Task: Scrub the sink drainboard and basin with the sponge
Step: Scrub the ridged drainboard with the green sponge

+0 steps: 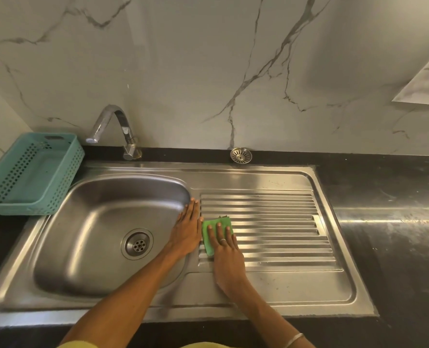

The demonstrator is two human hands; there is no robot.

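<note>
A green sponge [212, 228] lies flat at the left end of the ribbed steel drainboard [278, 222]. My right hand [227, 257] presses down on it, fingers spread over its top, a ring on one finger. My left hand [187, 231] rests flat, fingers together and holding nothing, on the steel strip between the drainboard and the basin [103, 232]. The basin is on the left, with a round drain [137, 244] in its floor.
A curved chrome tap [113, 129] stands behind the basin. A teal plastic basket [30, 174] sits at the far left on the counter. A loose drain strainer [241, 155] leans against the marble wall. Dark countertop [389, 222] stretches to the right.
</note>
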